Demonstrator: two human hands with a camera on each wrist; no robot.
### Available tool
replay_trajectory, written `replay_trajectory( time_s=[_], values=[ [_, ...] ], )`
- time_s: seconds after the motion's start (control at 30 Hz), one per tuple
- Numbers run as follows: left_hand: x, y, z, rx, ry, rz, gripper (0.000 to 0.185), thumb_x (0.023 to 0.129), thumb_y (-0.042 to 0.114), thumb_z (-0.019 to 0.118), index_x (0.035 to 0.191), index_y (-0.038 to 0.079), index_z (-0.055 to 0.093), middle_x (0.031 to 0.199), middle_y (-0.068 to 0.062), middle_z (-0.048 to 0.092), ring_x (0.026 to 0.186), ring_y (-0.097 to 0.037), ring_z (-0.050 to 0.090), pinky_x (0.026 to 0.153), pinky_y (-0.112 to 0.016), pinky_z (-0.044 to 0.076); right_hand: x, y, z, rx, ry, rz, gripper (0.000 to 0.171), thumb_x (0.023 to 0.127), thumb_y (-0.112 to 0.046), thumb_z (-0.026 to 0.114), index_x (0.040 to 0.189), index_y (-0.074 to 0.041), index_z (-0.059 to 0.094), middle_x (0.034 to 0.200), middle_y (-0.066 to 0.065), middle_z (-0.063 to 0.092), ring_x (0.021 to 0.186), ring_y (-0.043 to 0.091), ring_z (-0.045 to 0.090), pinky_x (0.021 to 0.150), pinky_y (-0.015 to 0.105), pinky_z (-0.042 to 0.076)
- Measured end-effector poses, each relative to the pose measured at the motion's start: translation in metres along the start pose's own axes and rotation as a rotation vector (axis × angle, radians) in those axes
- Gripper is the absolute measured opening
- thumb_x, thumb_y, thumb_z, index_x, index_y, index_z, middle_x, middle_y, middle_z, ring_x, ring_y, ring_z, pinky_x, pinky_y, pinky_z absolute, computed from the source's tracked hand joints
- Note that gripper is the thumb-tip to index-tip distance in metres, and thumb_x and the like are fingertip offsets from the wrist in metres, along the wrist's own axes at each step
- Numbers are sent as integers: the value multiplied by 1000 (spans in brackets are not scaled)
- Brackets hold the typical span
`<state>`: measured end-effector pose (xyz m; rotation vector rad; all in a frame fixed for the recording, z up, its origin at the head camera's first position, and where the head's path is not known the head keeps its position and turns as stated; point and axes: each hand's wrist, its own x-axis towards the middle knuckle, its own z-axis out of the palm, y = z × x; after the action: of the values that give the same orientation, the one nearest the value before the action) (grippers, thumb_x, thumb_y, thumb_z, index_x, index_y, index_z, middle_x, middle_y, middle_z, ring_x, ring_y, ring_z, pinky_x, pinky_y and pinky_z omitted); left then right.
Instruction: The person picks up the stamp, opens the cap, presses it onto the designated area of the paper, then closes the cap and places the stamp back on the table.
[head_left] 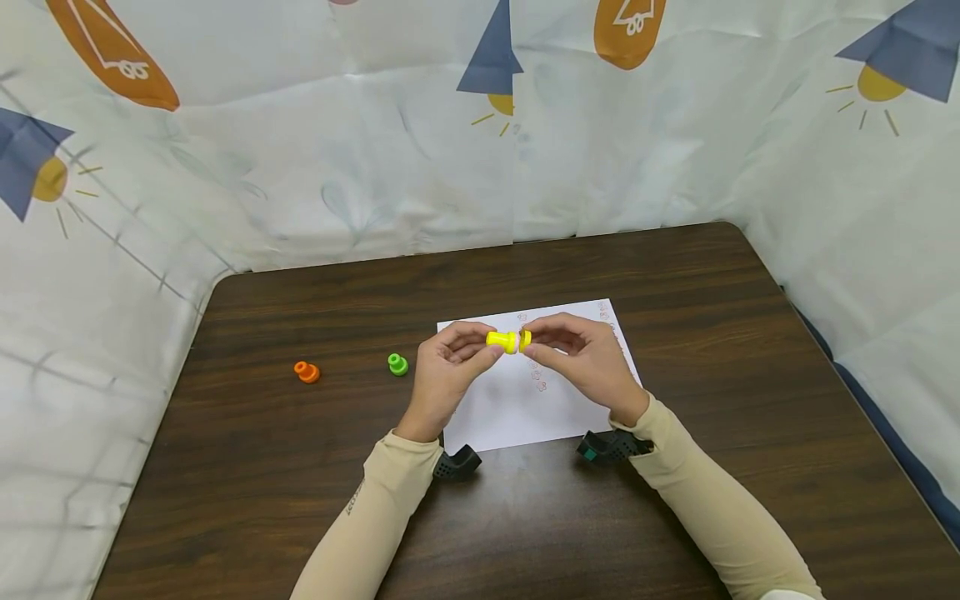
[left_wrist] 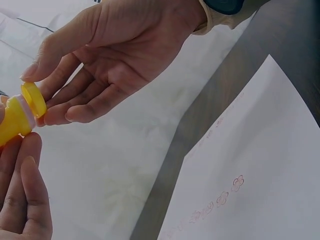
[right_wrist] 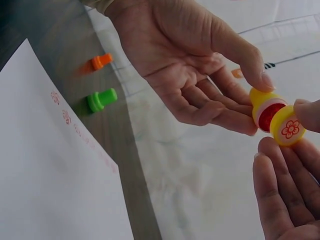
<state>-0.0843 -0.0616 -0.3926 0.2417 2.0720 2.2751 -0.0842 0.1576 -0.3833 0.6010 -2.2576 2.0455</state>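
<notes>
Pinching a yellow stamp (head_left: 502, 341) above the paper (head_left: 525, 408), the left hand (head_left: 442, 379) curls fingertips round its body; the right hand (head_left: 588, 358) grips its cap (head_left: 525, 338) between thumb and forefinger, both wrists raised.

The yellow stamp (head_left: 502, 340) lies on its side in the air above the white paper (head_left: 525, 408), its red pad ringed in pink. Its yellow cap (head_left: 525, 338), printed with a red flower, sits just off that end, nearly touching.
</notes>
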Motion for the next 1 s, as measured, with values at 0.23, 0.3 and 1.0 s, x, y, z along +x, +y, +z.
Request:
replay_trajectory(
  time_s=[0.23, 0.3, 1.0],
  values=[
    [1, -1, 1, 4, 0, 1, 29, 88, -1, 77, 115, -7, 68, 101, 8, 74, 90, -7, 74, 86, -23, 63, 1, -4, -6, 18, 22, -10, 28, 87, 3, 78, 115, 4, 73, 109, 2, 76, 93, 10, 75, 89, 27, 64],
    [1, -2, 1, 7, -7, -2, 30, 88, -1, 77, 115, -8, 68, 101, 9, 74, 90, -7, 74, 86, -23, 63, 2, -5, -8, 18, 33, -13, 28, 87, 4, 78, 114, 4, 73, 107, -6, 76, 92, 10, 75, 88, 27, 64],
    [2, -14, -1, 208, -137, -32, 25, 88, 11, 82, 111, 7, 73, 111, -13, 75, 97, -11, 74, 92, -25, 62, 10, -13, -37, -8, 98, -72, 27, 88, -2, 79, 115, 2, 74, 104, -7, 77, 93, 11, 75, 85, 24, 64]
  ],
)
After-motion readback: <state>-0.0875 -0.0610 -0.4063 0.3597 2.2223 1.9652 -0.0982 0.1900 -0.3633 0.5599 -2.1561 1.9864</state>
